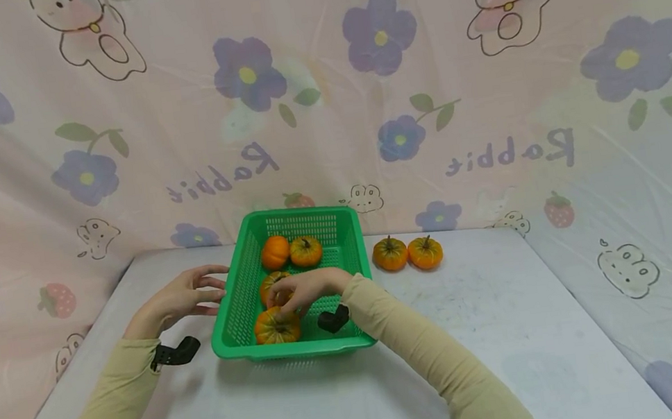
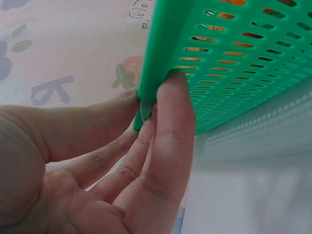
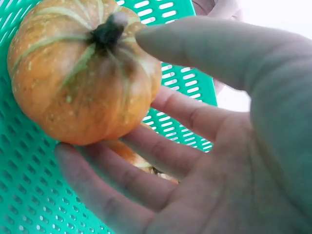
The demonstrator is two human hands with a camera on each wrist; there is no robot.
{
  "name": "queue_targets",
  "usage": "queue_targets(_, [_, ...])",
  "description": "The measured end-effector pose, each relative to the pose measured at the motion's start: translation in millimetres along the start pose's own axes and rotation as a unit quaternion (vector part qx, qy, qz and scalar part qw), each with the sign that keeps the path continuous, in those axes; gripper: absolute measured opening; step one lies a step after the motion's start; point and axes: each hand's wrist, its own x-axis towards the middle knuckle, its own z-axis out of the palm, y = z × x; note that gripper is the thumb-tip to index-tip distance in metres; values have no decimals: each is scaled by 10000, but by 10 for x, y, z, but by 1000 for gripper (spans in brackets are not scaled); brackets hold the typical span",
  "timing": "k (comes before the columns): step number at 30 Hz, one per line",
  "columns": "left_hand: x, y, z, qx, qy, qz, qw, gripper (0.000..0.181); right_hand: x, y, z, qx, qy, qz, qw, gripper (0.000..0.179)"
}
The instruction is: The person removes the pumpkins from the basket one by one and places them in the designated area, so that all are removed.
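Observation:
A green plastic basket [image 1: 295, 349] stands on the table with several small orange pumpkins inside. At its left side, my left hand [image 1: 186, 301] pinches the rim [image 2: 163, 53] between thumb and fingers. My right hand [image 1: 303, 290] reaches into the basket and holds the nearest pumpkin [image 1: 276, 326], which lies by the near left corner. In the right wrist view, the thumb is by that pumpkin's dark stem [image 3: 108, 33], and the fingertips go behind its side. Just behind is another pumpkin [image 1: 274, 284], partly hidden by the right hand.
At the basket's far end sit a plain orange pumpkin [image 1: 275, 252] and a striped one [image 1: 306, 251]. Two more pumpkins, one left [image 1: 390, 254] and one right [image 1: 425, 253], lie side by side on the white table [image 1: 483, 331]. A patterned curtain [image 1: 325, 120] hangs behind.

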Motion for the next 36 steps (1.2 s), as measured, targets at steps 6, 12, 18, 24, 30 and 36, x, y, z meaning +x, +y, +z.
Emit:
queue_targets(6, [10, -4, 30, -6, -20, -2, 10000, 62, -33, 34, 13, 35, -27, 22, 10000, 34])
queue_targets(12, [33, -5, 47, -9, -42, 3, 10000, 61, -97, 49, 9, -10, 76, -57, 10000, 36])
queue_targets(18, [68, -30, 37, 54, 0, -17, 10000, 62, -214, 85, -47, -181, 390, -237, 9988, 39])
queue_targets(24, [64, -56, 9, 57, -15, -11, 10000, 62, -378, 159, -104, 70, 1023, -211, 9945, 39])
queue_targets(30, [39, -76, -9, -59, -133, 64, 9999, 66, -594, 218, -153, 579, 1660, -284, 9840, 40])
queue_targets(36, [11, -101, -31, -105, -135, 142, 9998, 67, -782, 284, -221, 1118, 2153, -487, 9689, 39])
